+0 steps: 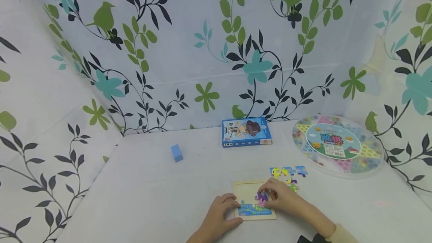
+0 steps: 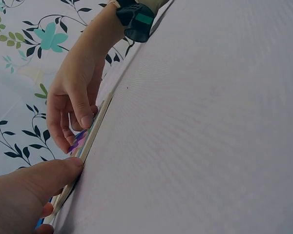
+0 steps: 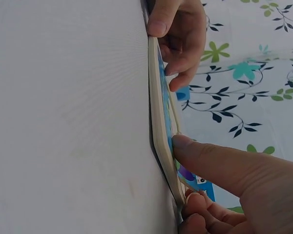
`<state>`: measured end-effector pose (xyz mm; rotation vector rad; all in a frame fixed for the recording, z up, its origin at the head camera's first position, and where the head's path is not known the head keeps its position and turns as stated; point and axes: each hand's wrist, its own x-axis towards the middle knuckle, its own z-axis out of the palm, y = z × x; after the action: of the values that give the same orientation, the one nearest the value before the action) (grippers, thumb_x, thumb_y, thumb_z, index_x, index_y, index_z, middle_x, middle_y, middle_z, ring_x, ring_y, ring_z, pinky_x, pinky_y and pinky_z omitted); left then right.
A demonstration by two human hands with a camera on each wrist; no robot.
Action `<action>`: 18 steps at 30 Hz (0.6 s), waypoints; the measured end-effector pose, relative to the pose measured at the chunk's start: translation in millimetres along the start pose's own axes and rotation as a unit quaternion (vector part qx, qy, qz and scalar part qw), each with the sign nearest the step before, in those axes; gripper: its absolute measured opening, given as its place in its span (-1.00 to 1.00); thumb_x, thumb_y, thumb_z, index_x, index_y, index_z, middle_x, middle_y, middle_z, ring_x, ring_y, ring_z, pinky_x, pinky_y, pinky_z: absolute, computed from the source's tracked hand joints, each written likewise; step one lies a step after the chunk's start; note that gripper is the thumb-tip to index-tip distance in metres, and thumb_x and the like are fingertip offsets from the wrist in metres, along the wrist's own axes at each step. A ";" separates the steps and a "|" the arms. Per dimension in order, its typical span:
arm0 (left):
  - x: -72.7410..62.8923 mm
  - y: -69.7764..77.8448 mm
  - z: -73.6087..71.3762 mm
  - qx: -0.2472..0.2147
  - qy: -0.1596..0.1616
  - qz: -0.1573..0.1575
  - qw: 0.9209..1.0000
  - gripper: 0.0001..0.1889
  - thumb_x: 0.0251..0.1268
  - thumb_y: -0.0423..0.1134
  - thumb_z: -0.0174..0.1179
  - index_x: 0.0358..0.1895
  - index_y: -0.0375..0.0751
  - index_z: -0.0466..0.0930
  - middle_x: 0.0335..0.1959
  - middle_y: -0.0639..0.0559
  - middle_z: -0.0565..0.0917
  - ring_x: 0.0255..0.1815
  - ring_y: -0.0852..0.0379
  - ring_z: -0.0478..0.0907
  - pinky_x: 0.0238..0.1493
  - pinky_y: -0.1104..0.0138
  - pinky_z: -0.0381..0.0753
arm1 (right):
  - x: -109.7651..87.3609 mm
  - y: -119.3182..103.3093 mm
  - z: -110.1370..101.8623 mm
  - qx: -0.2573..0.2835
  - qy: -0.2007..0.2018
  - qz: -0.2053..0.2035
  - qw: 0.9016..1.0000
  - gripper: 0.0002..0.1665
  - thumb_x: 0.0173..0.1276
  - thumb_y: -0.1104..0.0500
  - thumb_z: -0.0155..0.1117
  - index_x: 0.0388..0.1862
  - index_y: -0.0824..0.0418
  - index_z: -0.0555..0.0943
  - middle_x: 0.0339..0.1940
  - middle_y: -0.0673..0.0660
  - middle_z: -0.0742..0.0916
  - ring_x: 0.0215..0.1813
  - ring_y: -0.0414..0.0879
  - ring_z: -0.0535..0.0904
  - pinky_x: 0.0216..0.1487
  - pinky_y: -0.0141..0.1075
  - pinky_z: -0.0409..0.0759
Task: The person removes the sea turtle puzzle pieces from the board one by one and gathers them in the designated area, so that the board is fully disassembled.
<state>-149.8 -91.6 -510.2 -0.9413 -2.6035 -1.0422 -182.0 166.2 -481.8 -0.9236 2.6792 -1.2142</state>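
Note:
A wooden puzzle tray (image 1: 255, 217) lies on the table, its lower part filled with blue jigsaw pieces (image 1: 248, 209). My left hand (image 1: 218, 213) grips the tray's left side, thumb at the near corner and fingertips along the edge. Over the tray's right half, my right hand (image 1: 280, 197) pinches a purple puzzle piece (image 1: 262, 197) between thumb and fingers. In the left wrist view, that purple piece (image 2: 78, 141) shows under the right fingertips. The right wrist view has the tray (image 3: 158, 112) edge-on, with the right thumb (image 3: 210, 153) over its near part.
Loose puzzle pieces (image 1: 287, 171) lie just beyond the right hand, partly hidden by it. Behind stands a blue box (image 1: 246, 132); a round board-game case (image 1: 332, 141) is at the back right. A small blue block (image 1: 177, 153) sits left of centre. Patterned cloth (image 1: 189, 48) hangs behind.

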 end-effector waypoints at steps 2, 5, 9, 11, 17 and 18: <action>0.3 0.0 0.1 0.000 -0.002 -0.002 1.000 -0.69 0.01 0.05 0.24 -0.20 0.01 0.54 -0.02 0.10 0.45 -0.17 0.23 0.30 -0.14 0.31 0.36 | 0.1 0.3 -0.6 0.001 0.000 0.000 1.000 -0.67 0.06 0.05 0.36 -0.17 0.09 0.57 -0.41 -0.08 0.45 -0.55 -0.31 0.28 -0.56 -0.44 0.33; 0.5 -0.4 0.4 0.000 -0.002 -0.002 1.000 -0.69 0.01 0.06 0.24 -0.20 0.01 0.54 -0.02 0.10 0.46 -0.17 0.23 0.30 -0.14 0.31 0.37 | 0.7 0.3 -1.7 0.009 -0.005 0.007 1.000 -0.66 0.06 0.05 0.36 -0.17 0.10 0.59 -0.45 -0.08 0.44 -0.56 -0.30 0.27 -0.56 -0.43 0.31; 1.0 -0.7 0.5 0.000 0.001 0.001 1.000 -0.68 0.00 0.05 0.25 -0.21 0.00 0.54 -0.02 0.11 0.46 -0.16 0.22 0.31 -0.13 0.31 0.37 | 1.5 -0.4 -2.5 0.009 -0.007 0.013 1.000 -0.65 0.06 0.04 0.36 -0.16 0.13 0.61 -0.46 -0.09 0.44 -0.57 -0.29 0.26 -0.57 -0.44 0.30; 1.2 -0.5 0.4 0.000 0.003 0.003 1.000 -0.68 0.00 0.05 0.25 -0.21 0.00 0.54 -0.03 0.11 0.46 -0.15 0.21 0.32 -0.13 0.31 0.37 | 1.6 -0.9 -2.6 0.005 -0.007 0.010 1.000 -0.64 0.06 0.03 0.36 -0.16 0.14 0.62 -0.47 -0.09 0.44 -0.56 -0.29 0.26 -0.58 -0.44 0.29; 1.5 0.2 0.1 0.003 0.000 0.003 1.000 -0.69 0.00 0.05 0.25 -0.21 0.00 0.54 -0.04 0.11 0.46 -0.15 0.21 0.32 -0.13 0.31 0.37 | 1.6 -0.3 -3.0 0.003 -0.006 -0.001 1.000 -0.64 0.07 0.03 0.35 -0.17 0.17 0.62 -0.46 -0.12 0.45 -0.56 -0.30 0.26 -0.58 -0.45 0.30; 1.3 0.2 0.1 0.004 0.000 0.003 1.000 -0.69 0.00 0.05 0.25 -0.21 0.00 0.54 -0.04 0.10 0.47 -0.16 0.21 0.32 -0.13 0.31 0.37 | 1.6 -0.1 -3.1 0.004 -0.006 -0.003 1.000 -0.64 0.07 0.02 0.35 -0.17 0.17 0.62 -0.46 -0.12 0.46 -0.57 -0.31 0.26 -0.58 -0.45 0.30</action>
<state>-150.8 -90.8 -509.7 -0.9467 -2.6014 -1.0287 -184.2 167.3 -479.4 -0.9366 2.6626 -1.2154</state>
